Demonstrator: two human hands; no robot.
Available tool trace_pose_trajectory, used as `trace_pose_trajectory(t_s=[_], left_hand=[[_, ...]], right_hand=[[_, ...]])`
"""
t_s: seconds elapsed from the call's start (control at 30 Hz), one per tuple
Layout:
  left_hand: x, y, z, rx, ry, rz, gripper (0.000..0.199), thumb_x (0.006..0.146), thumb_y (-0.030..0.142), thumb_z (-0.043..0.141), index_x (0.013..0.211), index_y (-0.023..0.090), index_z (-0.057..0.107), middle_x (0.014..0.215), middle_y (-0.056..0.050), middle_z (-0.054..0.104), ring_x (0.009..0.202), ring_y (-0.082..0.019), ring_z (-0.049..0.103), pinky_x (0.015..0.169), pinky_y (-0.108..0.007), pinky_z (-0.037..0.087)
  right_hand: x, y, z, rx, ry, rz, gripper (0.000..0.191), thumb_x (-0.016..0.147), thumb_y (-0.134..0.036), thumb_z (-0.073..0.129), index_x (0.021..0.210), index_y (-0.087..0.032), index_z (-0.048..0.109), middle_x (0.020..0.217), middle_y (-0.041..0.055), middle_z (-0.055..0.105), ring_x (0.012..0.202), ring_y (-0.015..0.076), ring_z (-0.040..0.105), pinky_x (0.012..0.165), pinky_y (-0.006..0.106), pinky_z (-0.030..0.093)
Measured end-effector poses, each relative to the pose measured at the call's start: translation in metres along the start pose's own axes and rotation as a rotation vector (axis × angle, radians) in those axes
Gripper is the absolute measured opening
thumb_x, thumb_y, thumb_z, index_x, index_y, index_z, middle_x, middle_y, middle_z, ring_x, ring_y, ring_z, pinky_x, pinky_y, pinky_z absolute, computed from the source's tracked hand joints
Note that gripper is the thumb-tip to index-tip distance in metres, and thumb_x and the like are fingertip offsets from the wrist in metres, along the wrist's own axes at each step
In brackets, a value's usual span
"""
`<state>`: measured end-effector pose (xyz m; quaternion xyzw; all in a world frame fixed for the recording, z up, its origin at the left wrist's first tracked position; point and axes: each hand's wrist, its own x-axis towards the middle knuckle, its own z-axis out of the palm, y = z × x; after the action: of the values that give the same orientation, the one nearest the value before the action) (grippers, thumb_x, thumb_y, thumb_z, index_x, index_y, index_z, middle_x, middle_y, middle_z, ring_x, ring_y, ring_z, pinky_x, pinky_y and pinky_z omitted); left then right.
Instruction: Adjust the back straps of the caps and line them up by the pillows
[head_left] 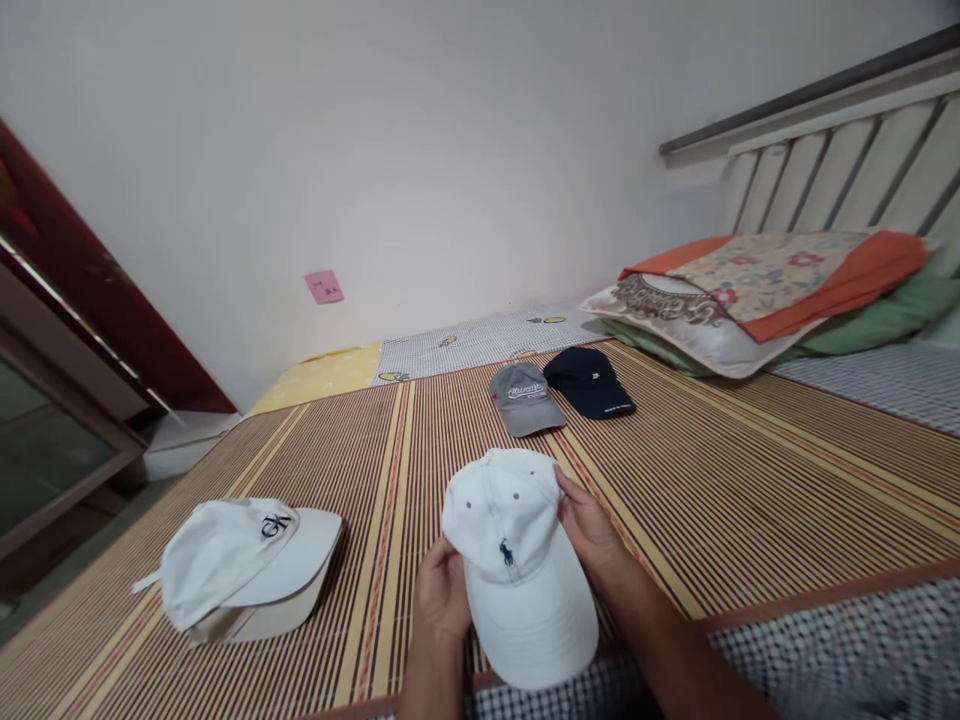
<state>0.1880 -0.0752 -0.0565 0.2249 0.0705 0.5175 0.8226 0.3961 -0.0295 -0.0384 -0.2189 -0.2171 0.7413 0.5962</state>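
Evidently both hands share one white cap (521,590), held near the front edge of a striped mat (420,440), crown toward the wall (450,150) and brim toward the wearer. The left hand (441,595) is curled in against the cap's left side, its upper digits pinching the lower rim of the crown. The right hand (596,530) has its thumb laid along the opposite side of the crown; its other fingers go behind the fabric, so how they are spread cannot be told. The brim reaches out past the mat's border, over a checked cloth (847,640) along the near side.

To the left, a broad strip of mat separates the left hand from a lettered cap (240,560), whose brim points back toward the hands, with a cream brim (281,615) showing beneath it. Beyond the held crown, a narrower strip of mat leads to a grey cap (525,398) and a navy cap (589,382), set side by side near the far edge. Right of the right forearm, bare mat widens toward the pillows (780,345), which are stacked in the far right corner below a white slatted panel (840,180).
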Motion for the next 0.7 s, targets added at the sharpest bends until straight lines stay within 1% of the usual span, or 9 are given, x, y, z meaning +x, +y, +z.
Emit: trace_pose_trajectory(t_s=[0.07,0.13,0.27,0.33,0.4,0.47,0.53,0.6,0.7], left_hand=[[-0.001,0.001,-0.001,-0.007,0.017,-0.003,0.032,0.09,0.014,0.053,0.102,0.012,0.082,0.107,-0.01,0.08,0.127,-0.03,0.064,0.125,-0.045,0.027],[-0.001,0.001,-0.001,-0.015,0.021,0.009,0.03,0.088,0.013,0.055,0.1,0.012,0.083,0.105,-0.01,0.081,0.121,-0.03,0.068,0.123,-0.044,0.03],[-0.004,0.003,-0.002,-0.059,0.019,0.1,0.032,0.096,0.02,0.051,0.101,0.016,0.083,0.113,-0.008,0.079,0.112,-0.022,0.072,0.119,-0.033,0.035],[-0.004,0.003,-0.003,-0.076,0.024,0.14,0.035,0.1,0.022,0.048,0.109,0.016,0.081,0.119,-0.008,0.077,0.115,-0.021,0.071,0.121,-0.032,0.032],[-0.005,0.003,-0.005,-0.075,0.015,0.145,0.038,0.102,0.021,0.044,0.118,0.016,0.078,0.126,-0.009,0.074,0.122,-0.021,0.068,0.124,-0.035,0.027],[-0.005,0.003,-0.006,-0.071,-0.029,0.143,0.042,0.105,0.019,0.037,0.123,0.017,0.075,0.131,-0.008,0.071,0.128,-0.02,0.063,0.126,-0.035,0.021],[-0.005,0.001,-0.003,-0.066,-0.087,0.155,0.046,0.107,0.018,0.032,0.126,0.018,0.074,0.134,-0.007,0.069,0.131,-0.017,0.061,0.126,-0.033,0.017],[-0.005,0.0,0.003,-0.059,-0.109,0.163,0.047,0.108,0.021,0.03,0.129,0.017,0.072,0.137,-0.006,0.067,0.132,-0.016,0.06,0.127,-0.031,0.014],[-0.006,-0.002,0.011,-0.038,-0.065,0.153,0.045,0.109,0.028,0.032,0.131,0.019,0.071,0.139,-0.006,0.065,0.135,-0.017,0.057,0.127,-0.033,0.011]], right_hand=[[0.002,0.001,0.0,0.019,0.006,0.003,0.037,0.082,-0.05,0.076,0.108,-0.023,0.075,0.114,0.0062,0.08,0.127,0.032,0.064,0.107,0.047,0.051],[0.003,0.003,0.0,0.009,-0.001,0.017,0.038,0.085,-0.052,0.073,0.109,-0.023,0.075,0.115,0.0061,0.08,0.127,0.0317,0.065,0.107,0.048,0.05],[0.004,0.005,-0.002,-0.002,-0.025,0.07,0.045,0.088,-0.057,0.067,0.113,-0.021,0.075,0.116,0.0079,0.08,0.126,0.032,0.065,0.107,0.049,0.05],[0.005,0.006,-0.002,0.035,-0.016,0.093,0.044,0.089,-0.057,0.065,0.114,-0.021,0.075,0.115,0.008,0.08,0.126,0.0317,0.065,0.108,0.048,0.049],[0.005,0.006,-0.003,0.101,0.004,0.111,0.04,0.093,-0.053,0.062,0.113,-0.021,0.075,0.115,0.0075,0.08,0.126,0.031,0.066,0.108,0.047,0.049],[0.006,0.007,-0.003,0.172,0.027,0.126,0.034,0.096,-0.047,0.059,0.111,-0.021,0.076,0.115,0.0069,0.08,0.125,0.0304,0.066,0.109,0.047,0.049],[0.007,0.008,-0.002,0.222,0.037,0.138,0.031,0.098,-0.043,0.057,0.111,-0.022,0.075,0.115,0.0061,0.08,0.125,0.0299,0.066,0.11,0.048,0.048],[0.008,0.009,-0.001,0.251,0.032,0.151,0.033,0.099,-0.044,0.055,0.114,-0.022,0.074,0.117,0.0059,0.08,0.125,0.03,0.066,0.111,0.049,0.047],[0.008,0.01,0.002,0.276,0.016,0.177,0.042,0.1,-0.05,0.052,0.123,-0.022,0.072,0.119,0.0067,0.079,0.125,0.0307,0.066,0.112,0.051,0.046]])
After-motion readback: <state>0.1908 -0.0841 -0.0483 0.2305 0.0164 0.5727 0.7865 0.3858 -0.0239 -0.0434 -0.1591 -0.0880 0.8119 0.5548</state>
